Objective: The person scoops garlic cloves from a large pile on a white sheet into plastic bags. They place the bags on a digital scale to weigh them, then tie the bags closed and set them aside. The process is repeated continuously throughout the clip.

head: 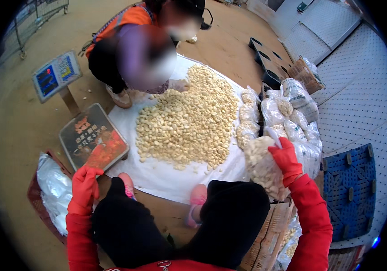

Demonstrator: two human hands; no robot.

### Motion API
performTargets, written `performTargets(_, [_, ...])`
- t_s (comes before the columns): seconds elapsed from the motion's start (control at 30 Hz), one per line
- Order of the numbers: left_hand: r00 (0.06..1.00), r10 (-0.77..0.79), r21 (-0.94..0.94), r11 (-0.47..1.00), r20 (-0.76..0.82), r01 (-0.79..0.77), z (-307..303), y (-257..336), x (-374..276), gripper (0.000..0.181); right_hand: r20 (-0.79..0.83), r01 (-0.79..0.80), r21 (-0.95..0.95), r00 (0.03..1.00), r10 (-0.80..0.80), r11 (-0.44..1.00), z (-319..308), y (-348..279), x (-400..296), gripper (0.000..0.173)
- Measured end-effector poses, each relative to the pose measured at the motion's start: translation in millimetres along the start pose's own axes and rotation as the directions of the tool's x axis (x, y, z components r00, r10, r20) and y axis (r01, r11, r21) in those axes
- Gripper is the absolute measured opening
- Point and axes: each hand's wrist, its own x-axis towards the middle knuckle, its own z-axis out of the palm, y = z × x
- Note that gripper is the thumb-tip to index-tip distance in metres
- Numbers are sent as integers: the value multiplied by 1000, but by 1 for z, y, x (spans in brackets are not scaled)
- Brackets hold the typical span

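My right hand (284,159), in a red rubber glove, grips the gathered neck of a clear plastic bag (264,166) filled with pale pieces that look like peeled garlic cloves or beans. The bag hangs beside my right knee, at the edge of a white cloth (176,184). My left hand (84,188), gloved likewise, is by the near corner of a platform scale (95,135) and holds nothing visible; its fingers are loosely bent and apart. A large heap (190,122) of the same pale pieces lies spread over the cloth in front of me.
A person (139,50) crouches across the heap with a hand at its edge. Filled bags (291,118) are piled on the right, near a blue plastic pallet (349,193). On the left a red crate (39,193) holds plastic bags (54,193). The scale's display (56,76) is lit.
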Motion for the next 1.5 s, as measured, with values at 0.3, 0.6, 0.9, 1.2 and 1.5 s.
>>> performTargets(0.3, [936, 99, 74, 994, -338, -78, -60, 24, -69, 20, 319, 38, -267, 946, 51, 963, 95, 95, -23, 55])
performTargets(0.6, [777, -117, 43, 982, -618, 183, -146, -6, -146, 21, 508, -346, -138, 779, 367, 928, 179, 201, -38, 56])
performTargets(0.9, [894, -2, 295, 944, -448, 150, -123, -3, -104, 14, -32, -360, -241, 931, 363, 901, 148, 252, 38, 33])
performTargets(1.2, [885, 154, 422, 905, -440, 53, -96, 62, -73, 13, 53, -155, -65, 986, 158, 986, 195, 265, -54, 17])
performTargets(1.5, [877, 297, 639, 769, -378, 15, -55, 91, -33, 12, 544, -206, -16, 819, 182, 978, 186, 235, -118, 17])
